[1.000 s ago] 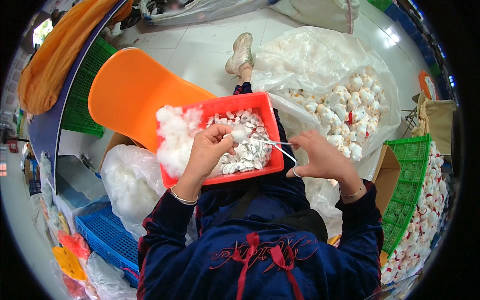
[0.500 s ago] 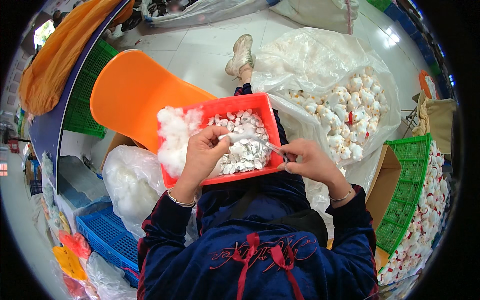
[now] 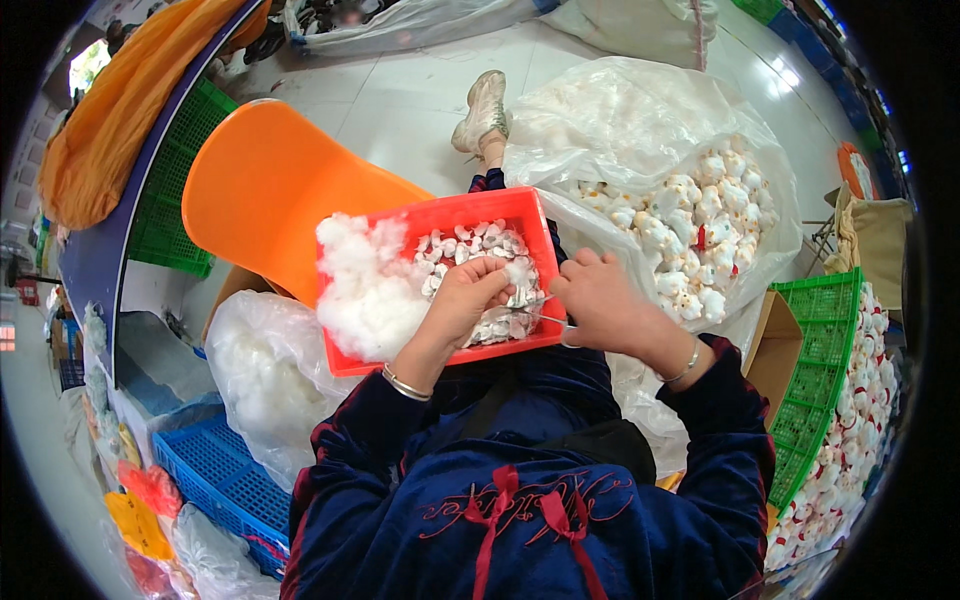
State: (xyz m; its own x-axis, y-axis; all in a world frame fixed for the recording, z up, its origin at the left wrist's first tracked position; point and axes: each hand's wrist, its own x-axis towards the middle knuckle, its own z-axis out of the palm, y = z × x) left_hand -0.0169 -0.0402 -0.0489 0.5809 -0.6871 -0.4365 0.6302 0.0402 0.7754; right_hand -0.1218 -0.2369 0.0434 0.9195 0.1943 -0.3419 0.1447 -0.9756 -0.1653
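- Your left hand (image 3: 462, 310), at the centre of the frame, has its thumb and fingers pinched on a small white piece (image 3: 520, 275).
- Your right hand (image 3: 612, 308), just right of centre and slightly blurred, has its fingers curled around a thin metal tool (image 3: 545, 316); its tip points toward your left hand, but you can't tell from here whether it touches the piece.
- Beneath both hands, the red tray (image 3: 505, 349) sits over your lap, with fluffy stuffing (image 3: 365, 295) at its left and loose white cutouts (image 3: 490, 240) at its right.
- At left, a clear bag (image 3: 265, 370) of white filling stands near a blue crate (image 3: 215, 475).
- At right, a green crate (image 3: 820, 400) stands tilted.
- Toward the upper right, a translucent sack (image 3: 640, 100) holds white stuffed shapes (image 3: 690, 225).
- At upper left, you see an orange chair (image 3: 270, 190).
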